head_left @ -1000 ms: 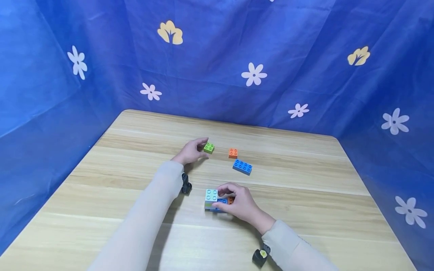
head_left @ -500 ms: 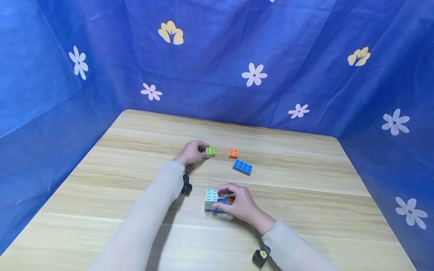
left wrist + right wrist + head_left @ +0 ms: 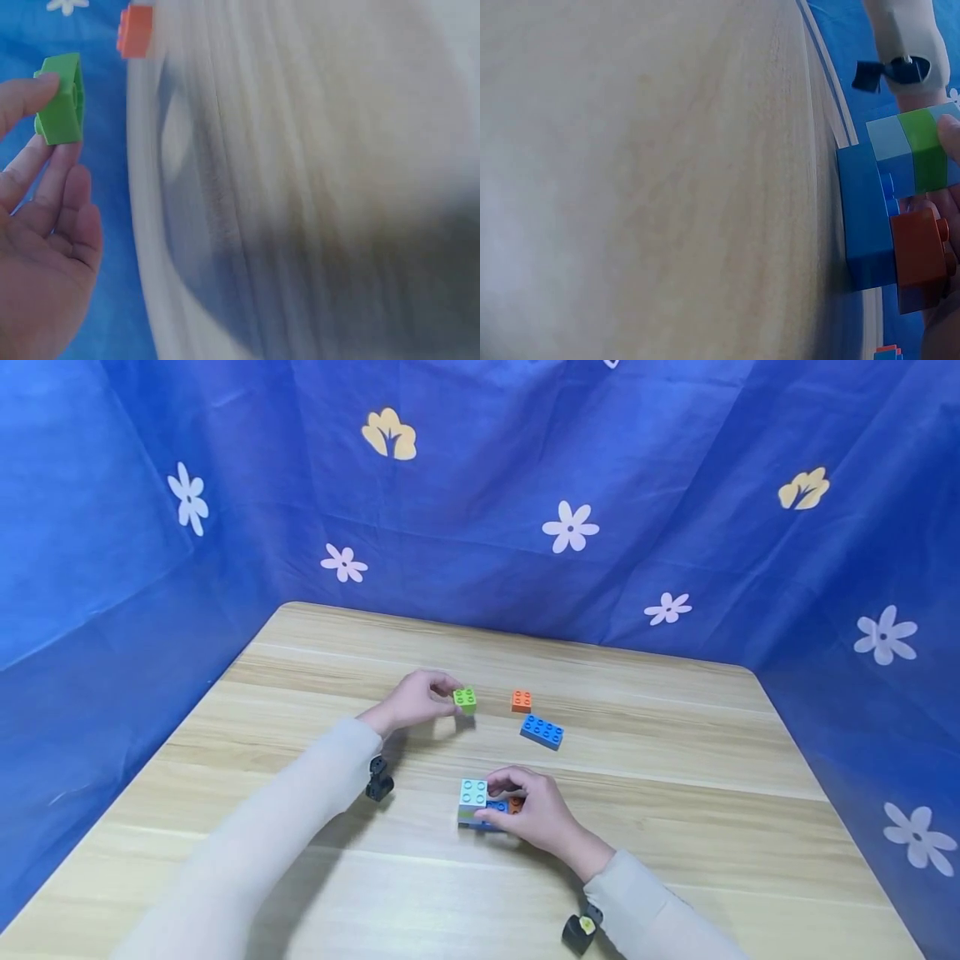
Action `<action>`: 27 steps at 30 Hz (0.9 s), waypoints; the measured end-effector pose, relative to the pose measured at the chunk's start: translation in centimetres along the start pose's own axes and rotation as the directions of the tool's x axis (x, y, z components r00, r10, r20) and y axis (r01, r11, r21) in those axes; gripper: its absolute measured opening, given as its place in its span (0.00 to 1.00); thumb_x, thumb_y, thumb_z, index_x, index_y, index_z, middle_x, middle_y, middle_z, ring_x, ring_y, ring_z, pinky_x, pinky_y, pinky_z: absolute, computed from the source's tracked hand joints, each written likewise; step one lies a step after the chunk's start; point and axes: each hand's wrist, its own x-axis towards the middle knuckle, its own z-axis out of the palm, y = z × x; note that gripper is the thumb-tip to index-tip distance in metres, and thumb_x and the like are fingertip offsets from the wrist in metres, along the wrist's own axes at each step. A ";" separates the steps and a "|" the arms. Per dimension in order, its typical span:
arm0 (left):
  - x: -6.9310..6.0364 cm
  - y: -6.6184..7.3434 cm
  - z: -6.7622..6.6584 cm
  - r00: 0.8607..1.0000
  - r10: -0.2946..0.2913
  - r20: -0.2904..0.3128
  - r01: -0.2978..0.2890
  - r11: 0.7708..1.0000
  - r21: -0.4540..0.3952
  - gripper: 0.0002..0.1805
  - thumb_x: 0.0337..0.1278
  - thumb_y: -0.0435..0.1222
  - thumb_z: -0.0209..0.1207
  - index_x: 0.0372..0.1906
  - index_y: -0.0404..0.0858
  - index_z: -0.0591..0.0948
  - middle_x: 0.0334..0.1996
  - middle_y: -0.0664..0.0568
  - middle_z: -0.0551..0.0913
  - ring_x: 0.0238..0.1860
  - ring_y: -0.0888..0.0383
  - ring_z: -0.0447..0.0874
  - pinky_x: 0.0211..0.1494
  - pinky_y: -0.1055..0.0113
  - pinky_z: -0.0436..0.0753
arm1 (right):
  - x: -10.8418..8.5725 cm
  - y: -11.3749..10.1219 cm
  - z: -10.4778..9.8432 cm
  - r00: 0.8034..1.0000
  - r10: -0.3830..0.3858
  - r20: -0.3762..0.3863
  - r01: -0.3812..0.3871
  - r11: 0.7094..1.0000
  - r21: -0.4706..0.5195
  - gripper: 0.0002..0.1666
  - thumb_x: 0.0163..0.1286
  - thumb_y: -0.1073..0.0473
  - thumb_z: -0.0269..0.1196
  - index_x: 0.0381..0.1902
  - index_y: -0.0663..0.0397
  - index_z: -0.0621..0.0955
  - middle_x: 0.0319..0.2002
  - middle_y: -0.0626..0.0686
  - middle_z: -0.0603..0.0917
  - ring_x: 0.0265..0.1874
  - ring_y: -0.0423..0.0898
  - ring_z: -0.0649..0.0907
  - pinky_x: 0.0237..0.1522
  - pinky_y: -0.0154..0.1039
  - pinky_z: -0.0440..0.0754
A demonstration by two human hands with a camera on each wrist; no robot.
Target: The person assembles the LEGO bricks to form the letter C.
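Note:
Thumb and fingers of my left hand (image 3: 415, 699) pinch a green brick (image 3: 465, 699) just above the table, its shadow beneath. In the left wrist view the green brick (image 3: 64, 101) is between the thumb and fingertips of the left hand (image 3: 45, 255). My right hand (image 3: 543, 814) holds an assembly near the middle of the table. A long blue brick (image 3: 866, 217) forms its base, bearing an orange brick (image 3: 917, 259) at one end and, at the other, a stack of light blue (image 3: 892, 154), green (image 3: 924, 150) and light blue bricks, the right thumb against the outermost.
Beyond the assembly, a loose orange brick (image 3: 521, 701) and a loose long blue brick (image 3: 542, 732) lie on the wooden table (image 3: 675, 760), right of the left hand. Blue curtains (image 3: 480, 485) with printed flowers stand around the table's back and sides.
The left fingers have closed on the green brick and raised it slightly off the table; the left forearm has swung leftward. The right hand keeps its hold. The head view has shifted slightly.

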 end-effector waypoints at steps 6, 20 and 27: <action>-2.4 1.3 -0.2 0.998 0.065 0.022 -0.065 0.998 0.002 0.21 0.46 0.34 0.69 0.48 0.34 0.81 0.42 0.46 0.82 0.42 0.50 0.78 0.43 0.61 0.80 | 0.0 -0.1 0.0 1.000 -0.008 -0.002 0.008 1.000 0.000 0.20 0.54 0.54 0.74 0.43 0.53 0.81 0.38 0.45 0.84 0.37 0.41 0.84 0.45 0.36 0.81; -8.2 3.6 0.9 0.970 0.238 0.060 -0.235 0.971 -0.056 0.19 0.45 0.34 0.69 0.46 0.37 0.83 0.42 0.54 0.84 0.43 0.49 0.78 0.45 0.53 0.79 | -0.1 0.1 0.1 1.000 -0.009 -0.002 0.009 1.000 0.004 0.20 0.53 0.53 0.74 0.42 0.53 0.81 0.38 0.45 0.84 0.37 0.39 0.83 0.44 0.35 0.81; -9.8 4.6 1.3 0.969 0.238 0.064 -0.235 0.970 -0.059 0.19 0.43 0.34 0.70 0.46 0.41 0.83 0.41 0.58 0.83 0.43 0.50 0.78 0.46 0.57 0.78 | -0.1 -0.1 0.1 1.000 0.004 -0.003 -0.004 1.000 0.020 0.21 0.52 0.55 0.74 0.43 0.54 0.81 0.39 0.47 0.85 0.38 0.42 0.84 0.44 0.38 0.82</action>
